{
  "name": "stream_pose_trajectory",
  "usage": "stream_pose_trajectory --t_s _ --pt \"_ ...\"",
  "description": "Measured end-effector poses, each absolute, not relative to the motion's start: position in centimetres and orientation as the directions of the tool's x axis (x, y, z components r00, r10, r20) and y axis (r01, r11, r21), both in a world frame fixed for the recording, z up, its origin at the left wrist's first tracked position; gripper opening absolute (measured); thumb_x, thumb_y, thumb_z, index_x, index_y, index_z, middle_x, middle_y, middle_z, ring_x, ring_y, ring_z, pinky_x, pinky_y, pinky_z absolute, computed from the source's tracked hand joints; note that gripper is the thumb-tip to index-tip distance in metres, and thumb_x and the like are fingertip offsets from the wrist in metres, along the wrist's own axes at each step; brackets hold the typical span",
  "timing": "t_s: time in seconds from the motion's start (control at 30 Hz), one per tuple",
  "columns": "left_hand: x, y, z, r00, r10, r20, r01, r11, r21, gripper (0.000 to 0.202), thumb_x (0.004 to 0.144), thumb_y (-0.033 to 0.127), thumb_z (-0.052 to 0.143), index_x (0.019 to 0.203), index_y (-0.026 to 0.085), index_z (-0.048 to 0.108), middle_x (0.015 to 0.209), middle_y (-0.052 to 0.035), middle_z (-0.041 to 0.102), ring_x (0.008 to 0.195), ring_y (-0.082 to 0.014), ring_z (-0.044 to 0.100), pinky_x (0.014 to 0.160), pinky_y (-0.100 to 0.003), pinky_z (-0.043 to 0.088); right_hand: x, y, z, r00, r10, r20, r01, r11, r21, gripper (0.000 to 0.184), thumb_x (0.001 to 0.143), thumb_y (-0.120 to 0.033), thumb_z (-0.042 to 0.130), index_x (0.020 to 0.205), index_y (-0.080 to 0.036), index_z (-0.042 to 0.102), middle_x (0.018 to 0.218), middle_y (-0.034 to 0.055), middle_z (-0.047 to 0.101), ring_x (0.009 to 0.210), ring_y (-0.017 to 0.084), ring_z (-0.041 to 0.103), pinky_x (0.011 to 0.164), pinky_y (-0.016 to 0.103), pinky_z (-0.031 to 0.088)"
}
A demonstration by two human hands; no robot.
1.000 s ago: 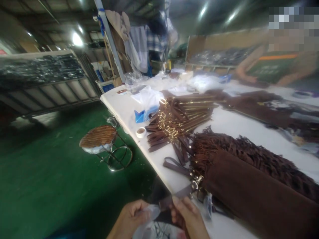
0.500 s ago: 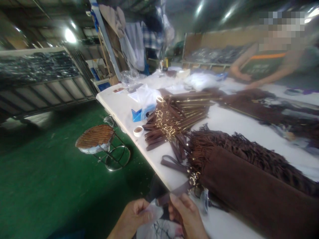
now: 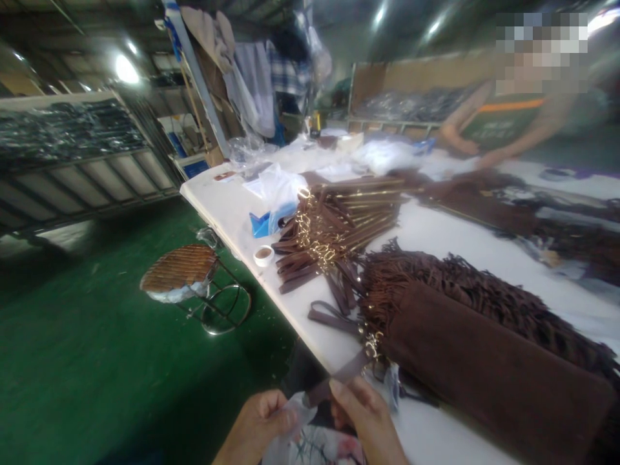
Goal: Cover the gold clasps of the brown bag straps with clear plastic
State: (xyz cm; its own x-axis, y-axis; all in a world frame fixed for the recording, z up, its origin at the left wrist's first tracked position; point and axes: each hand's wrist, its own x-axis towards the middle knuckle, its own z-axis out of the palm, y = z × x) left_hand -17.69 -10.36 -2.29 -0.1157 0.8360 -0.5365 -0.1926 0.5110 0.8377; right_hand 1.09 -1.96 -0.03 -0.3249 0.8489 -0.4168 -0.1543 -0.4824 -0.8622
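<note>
L hand: your left hand [image 3: 256, 423] pinches a clear plastic bag [image 3: 295, 413] w/ thumb + fingers, low at the table edge.
R hand: your right hand [image 3: 365, 420] pinches a brown strap [image 3: 339, 378] at its near end.
Strap: runs up-right to a gold clasp [image 3: 372, 349] by the brown suede bag [image 3: 484, 361] on the white table [image 3: 436, 232].
Nearby: pile of straps [image 3: 334, 226], tape roll [image 3: 264, 256], stool [image 3: 179, 271] on floor, another person across the table.

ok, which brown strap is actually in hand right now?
The strap running off the table edge from the gold clasp of the brown fringed bag. The right hand pinches its end; the other straps lie bundled further up the table.
</note>
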Motion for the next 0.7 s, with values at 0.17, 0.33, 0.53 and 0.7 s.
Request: stream_pose_trajectory --t_s 0.17,0.33,0.53,0.7 --pt "-17.45 -10.36 -2.17 -0.085 0.828 -0.554 -0.24 0.523 0.818 0.049 0.06 0.057 0.08 0.068 0.013 0.06 0.063 -0.0073 0.069 0.051 -0.013 0.052 0.05 -0.022 0.03 1.41 -1.89 0.04 -0.363 0.84 -0.403 -0.134 -0.475 -0.87 0.042 0.069 -0.056 0.073 0.067 -0.017 0.061 0.053 -0.0018 0.056 0.049 0.011 0.047 0.049 0.022 0.037" --pt "-17.43 -10.27 -1.98 -0.129 0.824 -0.551 -0.216 0.519 0.827 0.047 0.062 0.055 0.079 0.067 0.013 0.061 0.06 -0.0046 0.067 0.051 -0.0123 0.05 0.049 -0.022 0.029 1.45 -1.85 0.65 -0.333 0.842 -0.424 -0.118 -0.483 -0.868 0.042 0.068 -0.056 0.074 0.062 -0.017 0.058 0.05 -0.0025 0.055 0.048 0.011 0.047 0.049 0.022 0.036" --pt "-17.54 -10.31 -1.66 -0.063 0.864 -0.499 -0.133 0.488 0.862 0.044 0.064 0.052 0.08 0.07 0.011 0.064 0.062 -0.0027 0.065 0.054 -0.0128 0.051 0.052 -0.022 0.031 1.15 -1.84 0.79 -0.327 0.831 -0.45 -0.106 -0.505 -0.856 0.044 0.065 -0.057 0.075 0.059 -0.018 0.056 0.049 -0.0031 0.054 0.048 0.011 0.047 0.048 0.022 0.036" --pt "-16.97 -9.93 -1.46 -0.028 0.887 -0.461 -0.151 0.452 0.879 0.041 0.068 0.049 0.078 0.071 0.013 0.061 0.063 -0.0022 0.065 0.056 -0.0131 0.052 0.053 -0.022 0.034 0.76 -2.21 0.25 -0.322 0.829 -0.458 -0.156 -0.523 -0.838 0.043 0.065 -0.056 0.076 0.064 -0.016 0.061 0.053 -0.0032 0.054 0.048 0.009 0.046 0.045 0.02 0.033"
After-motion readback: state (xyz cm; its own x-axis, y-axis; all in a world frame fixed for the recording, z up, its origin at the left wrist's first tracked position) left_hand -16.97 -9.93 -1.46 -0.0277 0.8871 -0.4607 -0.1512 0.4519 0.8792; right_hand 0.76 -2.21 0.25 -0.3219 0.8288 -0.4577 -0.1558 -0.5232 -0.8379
